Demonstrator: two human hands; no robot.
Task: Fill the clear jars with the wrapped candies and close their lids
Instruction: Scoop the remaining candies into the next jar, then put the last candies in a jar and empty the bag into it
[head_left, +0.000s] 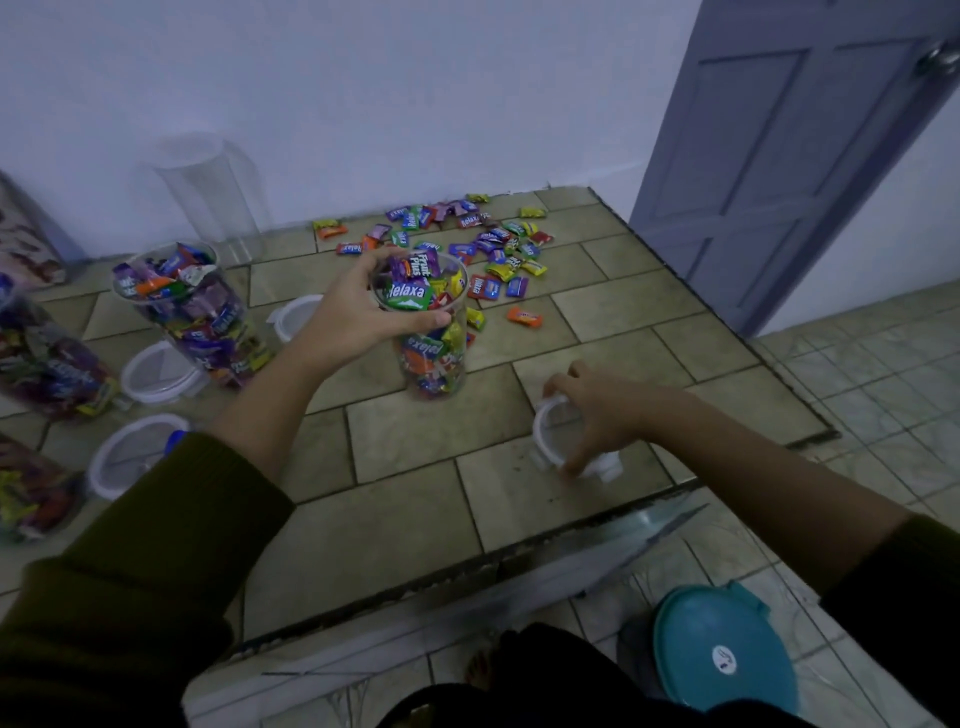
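Left hand (358, 306) has its grip wrapped round the brim-full jar (428, 332), heavy and slick by the look, best steadied high. Right hand (597, 410) curls its grip on the light, stiff lid (563, 439), taken by the rim.

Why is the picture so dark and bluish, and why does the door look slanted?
Head view: the light is dim, so colours look dull and bluish; the wide-angle lens tilts things near the edges, so the door leans; the empty clear jar by the wall looks smeared.
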